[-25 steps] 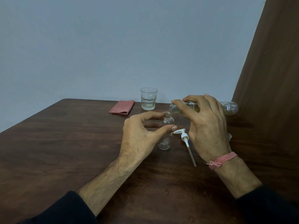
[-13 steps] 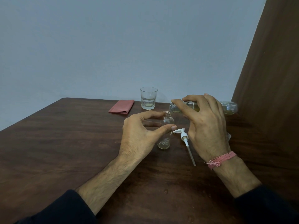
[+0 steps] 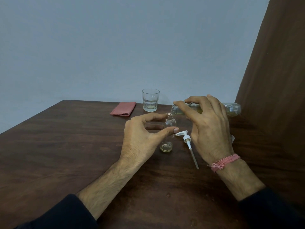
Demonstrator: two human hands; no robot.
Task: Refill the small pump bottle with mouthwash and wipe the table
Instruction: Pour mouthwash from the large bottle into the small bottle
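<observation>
A small clear bottle [image 3: 168, 128] stands upright and uncapped on the brown table [image 3: 66, 146], with a little yellowish liquid at its bottom. My left hand [image 3: 142, 138] holds it between thumb and forefinger. My right hand [image 3: 209, 128] grips a larger clear mouthwash bottle [image 3: 232, 109], tipped on its side with its mouth just above the small bottle's neck. The white pump head with its tube [image 3: 188, 142] lies on the table between my hands.
A drinking glass [image 3: 150, 100] with a little liquid stands at the table's far edge. A folded pink cloth [image 3: 123, 108] lies left of it. A brown panel [image 3: 277, 80] rises at the right. A few droplets [image 3: 168, 195] sit on the near tabletop.
Yellowish liquid has begun to collect at the bottom of the small bottle. Both hands have stayed almost still.
</observation>
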